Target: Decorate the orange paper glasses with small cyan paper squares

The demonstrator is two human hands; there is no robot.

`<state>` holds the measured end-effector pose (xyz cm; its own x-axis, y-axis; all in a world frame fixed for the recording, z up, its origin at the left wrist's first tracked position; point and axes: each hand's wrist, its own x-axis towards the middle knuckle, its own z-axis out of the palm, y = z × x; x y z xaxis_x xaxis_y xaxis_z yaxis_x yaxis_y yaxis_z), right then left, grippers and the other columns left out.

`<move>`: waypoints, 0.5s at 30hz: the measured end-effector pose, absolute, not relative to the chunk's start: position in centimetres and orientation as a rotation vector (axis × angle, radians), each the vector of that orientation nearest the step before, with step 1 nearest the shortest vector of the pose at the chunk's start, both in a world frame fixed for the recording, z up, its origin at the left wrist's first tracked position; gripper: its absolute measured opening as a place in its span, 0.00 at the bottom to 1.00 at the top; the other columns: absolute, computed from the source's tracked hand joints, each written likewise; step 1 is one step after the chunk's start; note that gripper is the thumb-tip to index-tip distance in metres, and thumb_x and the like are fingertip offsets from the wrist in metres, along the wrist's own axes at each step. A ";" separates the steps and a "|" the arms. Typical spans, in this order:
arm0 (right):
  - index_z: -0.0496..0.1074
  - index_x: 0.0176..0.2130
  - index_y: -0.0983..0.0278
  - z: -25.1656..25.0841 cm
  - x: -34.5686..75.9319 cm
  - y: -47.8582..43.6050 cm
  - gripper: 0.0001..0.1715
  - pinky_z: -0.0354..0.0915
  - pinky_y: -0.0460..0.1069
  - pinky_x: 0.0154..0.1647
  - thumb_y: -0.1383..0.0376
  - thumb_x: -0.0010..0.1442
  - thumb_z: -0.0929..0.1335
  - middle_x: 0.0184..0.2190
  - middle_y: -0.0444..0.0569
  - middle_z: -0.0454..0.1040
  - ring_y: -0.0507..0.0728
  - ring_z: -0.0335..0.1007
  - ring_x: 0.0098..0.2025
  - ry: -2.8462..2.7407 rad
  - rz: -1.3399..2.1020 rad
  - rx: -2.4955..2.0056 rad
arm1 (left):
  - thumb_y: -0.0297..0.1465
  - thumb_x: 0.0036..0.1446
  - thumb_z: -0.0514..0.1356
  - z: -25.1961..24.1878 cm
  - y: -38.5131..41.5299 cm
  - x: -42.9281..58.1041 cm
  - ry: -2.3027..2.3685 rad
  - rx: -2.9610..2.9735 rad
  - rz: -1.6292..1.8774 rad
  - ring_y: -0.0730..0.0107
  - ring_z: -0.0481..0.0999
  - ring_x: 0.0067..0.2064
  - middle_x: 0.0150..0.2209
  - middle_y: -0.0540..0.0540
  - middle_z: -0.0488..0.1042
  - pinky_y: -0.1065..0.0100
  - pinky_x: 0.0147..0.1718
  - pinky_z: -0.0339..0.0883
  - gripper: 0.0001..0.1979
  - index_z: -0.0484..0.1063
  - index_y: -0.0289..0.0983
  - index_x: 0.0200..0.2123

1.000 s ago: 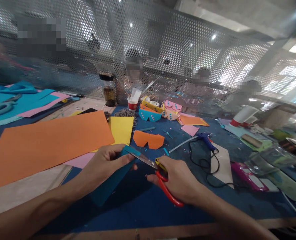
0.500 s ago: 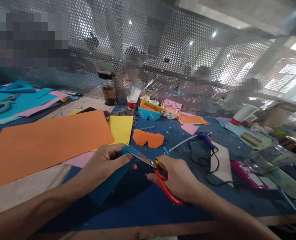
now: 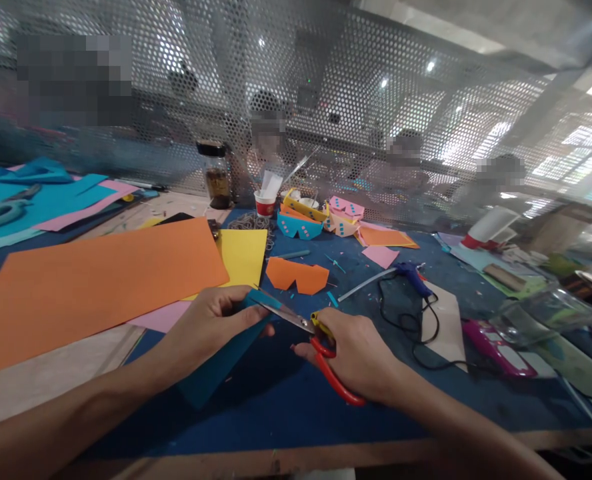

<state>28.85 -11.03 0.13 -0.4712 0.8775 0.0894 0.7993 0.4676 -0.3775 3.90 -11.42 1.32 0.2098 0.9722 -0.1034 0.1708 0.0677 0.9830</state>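
My left hand (image 3: pixel 226 317) pinches a sheet of blue craft foam or paper (image 3: pixel 221 370) near its upper end, and the sheet hangs tilted below the fingers. My right hand (image 3: pixel 359 347) is wrapped round the red and yellow handles of a pair of scissors (image 3: pixel 303 323). The blades lie at the sheet's top end, close to my left thumb. Just beyond the blades, an orange mask-shaped cutout (image 3: pixel 296 275) rests on the blue mat (image 3: pixel 296 427).
A large orange sheet (image 3: pixel 106 287) lies at left over a yellow sheet (image 3: pixel 246 257). Decorated cutouts (image 3: pixel 300 225), a paper cup (image 3: pixel 265 202) and a jar (image 3: pixel 218 180) stand behind. At right are a glue gun (image 3: pixel 413 279) with its cord and a pink device (image 3: pixel 499 348). People show behind the perforated screen.
The scissor blades have come slightly closer together over the blue sheet. Both hands stay in nearly the same place.
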 end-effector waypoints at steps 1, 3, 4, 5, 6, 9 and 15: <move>0.68 0.35 0.61 0.1 28.9 -11.0 0.24 0.47 0.47 0.27 0.44 0.63 0.70 0.28 0.41 0.70 0.50 0.60 0.25 -2.449 0.411 -1.438 | 0.43 0.55 0.69 1.3 -11.4 3.9 1.192 1.360 0.908 0.70 0.75 0.23 0.27 0.47 0.83 0.75 0.18 0.63 0.13 0.83 0.40 0.34; 0.69 0.36 0.61 0.1 28.9 -11.1 0.23 0.47 0.47 0.27 0.44 0.63 0.70 0.28 0.41 0.70 0.50 0.61 0.25 -2.454 0.405 -1.442 | 0.44 0.54 0.69 1.2 -11.3 4.0 1.194 1.364 0.920 0.69 0.75 0.22 0.27 0.46 0.83 0.75 0.17 0.62 0.13 0.83 0.39 0.33; 0.69 0.36 0.61 0.1 28.9 -11.1 0.23 0.48 0.47 0.27 0.44 0.63 0.70 0.28 0.41 0.70 0.50 0.61 0.25 -2.456 0.403 -1.442 | 0.44 0.54 0.69 1.2 -11.3 4.0 1.200 1.366 0.920 0.69 0.75 0.22 0.27 0.46 0.83 0.74 0.17 0.62 0.14 0.83 0.39 0.33; 0.69 0.36 0.61 0.1 28.9 -11.1 0.23 0.48 0.47 0.27 0.44 0.63 0.70 0.28 0.41 0.70 0.50 0.61 0.25 -2.457 0.402 -1.443 | 0.45 0.54 0.69 1.1 -11.3 4.0 1.206 1.370 0.917 0.68 0.75 0.22 0.27 0.45 0.83 0.74 0.17 0.63 0.15 0.83 0.39 0.33; 0.69 0.36 0.61 0.1 28.9 -11.1 0.23 0.48 0.47 0.27 0.44 0.63 0.70 0.28 0.41 0.71 0.50 0.61 0.25 -2.458 0.403 -1.444 | 0.46 0.54 0.69 1.1 -11.3 4.0 1.209 1.378 0.913 0.67 0.75 0.23 0.27 0.45 0.83 0.73 0.17 0.63 0.15 0.83 0.39 0.33; 0.69 0.35 0.61 -0.1 28.9 -11.1 0.23 0.47 0.47 0.27 0.44 0.63 0.70 0.28 0.41 0.71 0.50 0.61 0.25 -2.449 0.394 -1.444 | 0.46 0.55 0.68 1.1 -11.3 3.9 1.201 1.398 0.913 0.65 0.77 0.25 0.28 0.44 0.83 0.73 0.19 0.65 0.16 0.83 0.39 0.33; 0.67 0.33 0.61 -0.2 28.9 -11.0 0.24 0.46 0.47 0.28 0.45 0.63 0.70 0.28 0.41 0.71 0.50 0.60 0.25 -2.440 0.404 -1.427 | 0.43 0.55 0.69 1.2 -11.4 3.9 1.192 1.357 0.899 0.69 0.74 0.21 0.28 0.46 0.83 0.73 0.18 0.65 0.13 0.82 0.39 0.32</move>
<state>28.92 -11.03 -0.19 -0.4701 0.8766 0.1028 0.7966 0.4716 -0.3782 3.87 -11.36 1.18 0.2156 0.9709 -0.1039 0.1671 0.0681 0.9836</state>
